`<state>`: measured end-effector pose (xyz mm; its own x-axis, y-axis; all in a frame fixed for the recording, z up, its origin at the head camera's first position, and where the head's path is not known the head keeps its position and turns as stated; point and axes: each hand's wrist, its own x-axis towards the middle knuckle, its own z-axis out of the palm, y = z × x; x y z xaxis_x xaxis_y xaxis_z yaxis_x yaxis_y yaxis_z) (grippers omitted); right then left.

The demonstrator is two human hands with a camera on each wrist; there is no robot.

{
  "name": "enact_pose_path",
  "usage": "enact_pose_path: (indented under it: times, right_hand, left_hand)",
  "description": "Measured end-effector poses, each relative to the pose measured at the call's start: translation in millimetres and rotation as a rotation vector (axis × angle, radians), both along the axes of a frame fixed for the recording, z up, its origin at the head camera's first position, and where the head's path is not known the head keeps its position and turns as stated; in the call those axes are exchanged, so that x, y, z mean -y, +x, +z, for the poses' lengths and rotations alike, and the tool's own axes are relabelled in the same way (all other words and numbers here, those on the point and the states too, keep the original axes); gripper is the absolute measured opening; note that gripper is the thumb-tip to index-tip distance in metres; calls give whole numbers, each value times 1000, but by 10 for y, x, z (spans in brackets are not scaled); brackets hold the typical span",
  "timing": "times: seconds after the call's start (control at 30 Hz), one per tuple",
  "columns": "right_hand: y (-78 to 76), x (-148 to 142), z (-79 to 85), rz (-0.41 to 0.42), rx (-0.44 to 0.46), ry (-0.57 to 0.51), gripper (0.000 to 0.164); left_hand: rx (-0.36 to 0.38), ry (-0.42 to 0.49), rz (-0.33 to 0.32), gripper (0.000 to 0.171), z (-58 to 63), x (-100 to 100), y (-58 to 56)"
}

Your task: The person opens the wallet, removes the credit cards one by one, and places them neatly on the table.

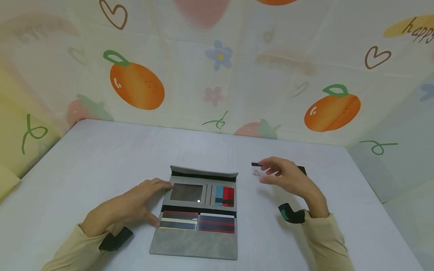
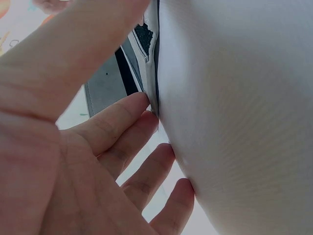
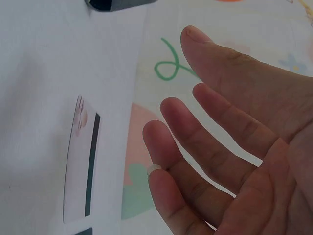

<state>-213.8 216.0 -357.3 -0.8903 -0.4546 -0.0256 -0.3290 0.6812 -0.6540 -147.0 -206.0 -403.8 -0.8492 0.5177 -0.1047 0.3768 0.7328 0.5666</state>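
A grey long wallet (image 1: 193,242) lies unfolded on the white table, with several cards (image 1: 217,224) in its slots and a clear window (image 1: 186,192) at upper left. My left hand (image 1: 132,205) rests at the wallet's left edge, thumb at the lower part and fingertips near the window. Up close in the left wrist view, fingertips (image 2: 142,100) meet the wallet's side (image 2: 105,85). To the right, my right hand (image 1: 288,177) hovers with loosely bent fingers over a white card with a black stripe (image 1: 256,172). The right wrist view shows that card (image 3: 80,161) apart from the fingers.
A dark card (image 1: 301,170) lies partly hidden behind the right hand. Black wrist mounts (image 1: 116,239) stick out at both sleeves. A printed curtain (image 1: 190,82) rises along the table's back edge.
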Motion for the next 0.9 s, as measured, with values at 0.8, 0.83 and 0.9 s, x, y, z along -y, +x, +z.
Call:
enact_pose_path:
  times: [0.8,0.83,0.9]
  right_hand:
    - [97,413,-125,113,-5,23,40]
    - [102,435,-136,122,-2,22,40]
    - [114,481,-158,137,7,17,39]
  left_hand:
    - [12,2,10,95,-11,1,4]
    - [8,3,7,95,-12,0,6]
    - [2,4,3,95,-13,1,8]
